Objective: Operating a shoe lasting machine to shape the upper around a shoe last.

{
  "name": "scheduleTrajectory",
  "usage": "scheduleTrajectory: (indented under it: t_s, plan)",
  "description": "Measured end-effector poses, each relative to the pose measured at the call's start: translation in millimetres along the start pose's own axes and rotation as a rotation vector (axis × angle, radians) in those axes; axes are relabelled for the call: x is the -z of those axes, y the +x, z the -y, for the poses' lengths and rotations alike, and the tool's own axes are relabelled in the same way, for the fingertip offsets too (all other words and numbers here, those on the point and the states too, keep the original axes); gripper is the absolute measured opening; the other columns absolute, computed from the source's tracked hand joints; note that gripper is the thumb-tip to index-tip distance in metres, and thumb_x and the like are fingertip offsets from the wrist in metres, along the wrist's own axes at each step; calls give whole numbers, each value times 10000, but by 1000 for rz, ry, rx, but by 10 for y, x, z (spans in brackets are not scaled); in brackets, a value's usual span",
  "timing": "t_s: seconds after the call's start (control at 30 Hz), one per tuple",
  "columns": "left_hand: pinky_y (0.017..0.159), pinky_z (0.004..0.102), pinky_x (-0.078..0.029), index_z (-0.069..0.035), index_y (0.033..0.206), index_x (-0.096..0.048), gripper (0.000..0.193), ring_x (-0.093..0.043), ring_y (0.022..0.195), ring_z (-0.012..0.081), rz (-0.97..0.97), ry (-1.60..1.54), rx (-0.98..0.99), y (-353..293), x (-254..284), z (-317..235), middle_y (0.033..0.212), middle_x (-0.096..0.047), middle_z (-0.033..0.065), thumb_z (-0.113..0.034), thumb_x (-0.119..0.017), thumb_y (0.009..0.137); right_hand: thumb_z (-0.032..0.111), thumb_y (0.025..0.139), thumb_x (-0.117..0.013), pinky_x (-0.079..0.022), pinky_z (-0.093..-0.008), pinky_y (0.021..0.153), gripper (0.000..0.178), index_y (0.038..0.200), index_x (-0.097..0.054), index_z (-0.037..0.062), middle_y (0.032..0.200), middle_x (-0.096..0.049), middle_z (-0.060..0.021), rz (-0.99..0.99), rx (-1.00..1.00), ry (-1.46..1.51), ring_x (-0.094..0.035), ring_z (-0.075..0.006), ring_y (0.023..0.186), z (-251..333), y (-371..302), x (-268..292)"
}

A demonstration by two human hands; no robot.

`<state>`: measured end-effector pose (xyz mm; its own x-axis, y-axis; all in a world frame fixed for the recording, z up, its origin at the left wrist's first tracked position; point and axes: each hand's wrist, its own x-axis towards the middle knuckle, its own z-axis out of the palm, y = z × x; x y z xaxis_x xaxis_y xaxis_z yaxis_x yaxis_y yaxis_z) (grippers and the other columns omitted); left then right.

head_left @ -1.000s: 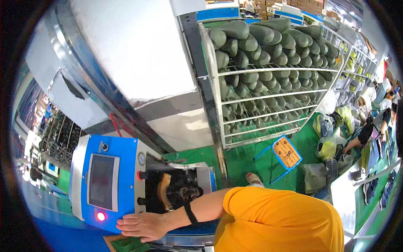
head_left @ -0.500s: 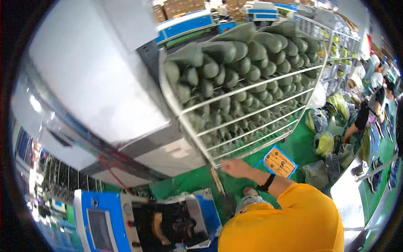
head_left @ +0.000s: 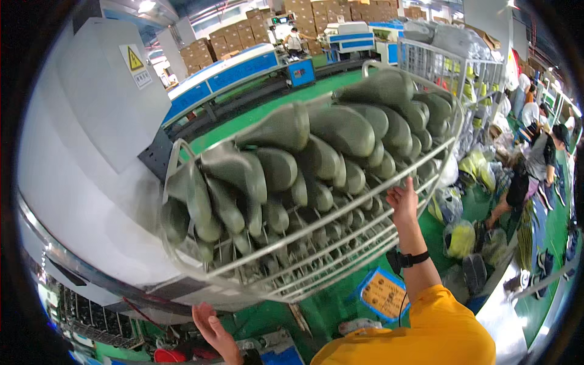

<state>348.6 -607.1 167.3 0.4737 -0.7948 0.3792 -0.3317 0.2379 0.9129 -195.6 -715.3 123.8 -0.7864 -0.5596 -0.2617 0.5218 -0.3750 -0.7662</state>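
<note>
A white wire rack stands in front of me, its tiers packed with dark green-grey shoe lasts. My right hand, with a black band on the wrist, is up at the rack's front rail. Its index finger points up and the others are loosely bent; a firm grip on the rail does not show. Low at the left, my left hand is open, thumb and fingers apart, below the rack's near left corner. Nothing is in it.
A tall white machine cabinet stands close at the left. On the green floor lies a blue-edged orange sheet. Bagged goods and a bending co-worker are at the right. Blue-and-white machines stand behind the rack.
My view has lifted, and the rack looks nearer. My right hand has gone from the rack's lower left corner to its front rail at the right. My left hand has come into view.
</note>
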Motion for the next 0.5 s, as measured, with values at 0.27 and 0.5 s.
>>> scheduleTrajectory:
  t_s: [0.27,0.5]
  plan:
    - [942,345,-421,-1,1389,-412,460,-504,1053,230,-380,84,-310,976,-558,600,1185,-521,100,-346,-451,1088,320,1025,-585,-537,-394,758,283,1087,-520,52,1030,-604,-105,-264,247,106,-613,-239,919,-134,509,-500]
    - [1141,533,-338,-84,1573,-321,755,-357,1417,359,-389,-492,77,1198,-982,414,1611,-298,193,-603,-370,1027,185,1031,-569,-553,-358,752,200,1118,-552,5,1015,-663,-106,-97,382,158,-659,-213,884,-51,651,-327]
